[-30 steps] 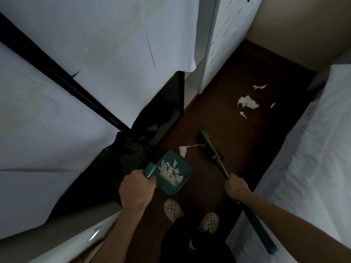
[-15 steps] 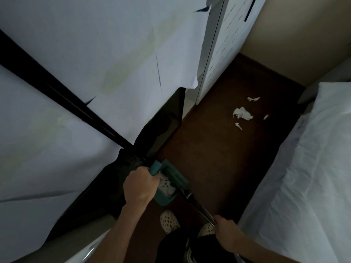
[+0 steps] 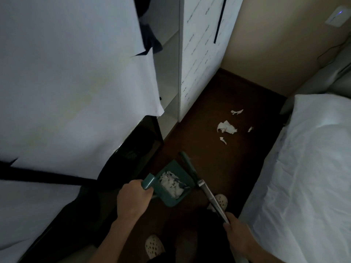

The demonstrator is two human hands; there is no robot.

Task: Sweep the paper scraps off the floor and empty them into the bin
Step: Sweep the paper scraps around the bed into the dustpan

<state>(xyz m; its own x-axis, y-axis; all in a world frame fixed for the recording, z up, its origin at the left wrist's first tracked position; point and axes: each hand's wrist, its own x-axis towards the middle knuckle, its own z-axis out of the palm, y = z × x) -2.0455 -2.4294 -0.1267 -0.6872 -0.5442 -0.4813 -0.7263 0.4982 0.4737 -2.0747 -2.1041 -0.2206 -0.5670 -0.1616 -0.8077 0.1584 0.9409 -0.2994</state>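
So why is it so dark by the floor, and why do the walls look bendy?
Head view: the room is dim, so the brown floor and black cabinet go nearly black while the paper scraps and bed sheet stay bright; the wide-angle lens bends the wardrobe edges; the dustpan looks a bit smeared.

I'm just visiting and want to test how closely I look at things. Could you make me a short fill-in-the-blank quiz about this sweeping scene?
1. The left hand grips the handle of the green ____, which holds white scraps.
2. The right hand holds the handle of the ____.
3. The loose paper scraps lie on the dark ____.
4. Along the right side of the view stands a ____ covered in a white sheet.

Missing words: dustpan; broom; floor; bed
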